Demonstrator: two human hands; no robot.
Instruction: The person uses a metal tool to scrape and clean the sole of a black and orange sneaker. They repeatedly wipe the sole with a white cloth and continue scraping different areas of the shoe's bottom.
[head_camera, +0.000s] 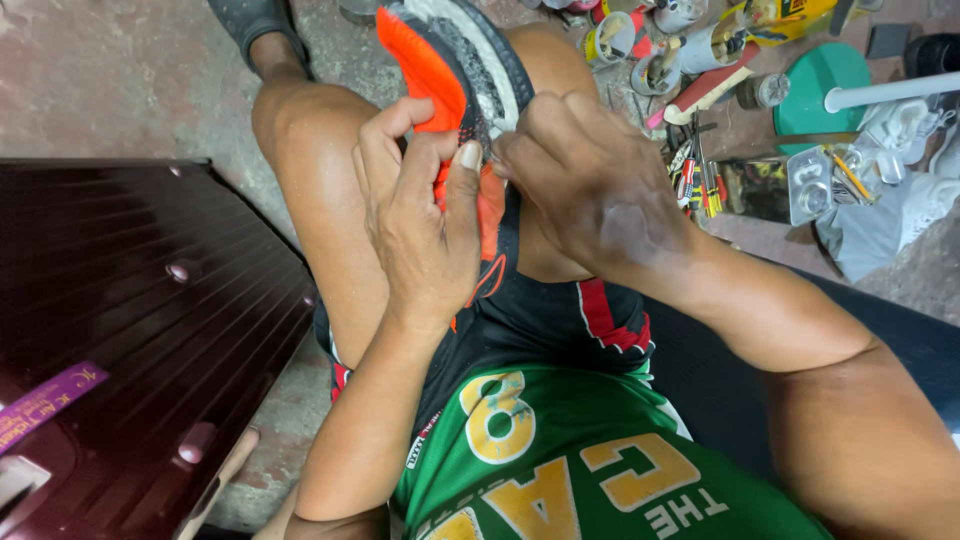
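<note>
Both hands hid the shoe's (440, 70) middle; left hand (420, 215) gripped its orange side, right hand (590, 185) fingers pinched the sole edge above the concrete floor (120, 80).

Bare arms and legs; green jersey (600, 470) with yellow lettering, black shorts (560, 310) trimmed red.

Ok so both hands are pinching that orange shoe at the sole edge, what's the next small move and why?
Probably press along the seam a little further toward the toe. The left hand grips the orange shoe with its thumb on the edge where the upper meets the grey sole, and the right hand pinches the same spot. The shoe rests between the knees, so it is braced for pressing.
</note>
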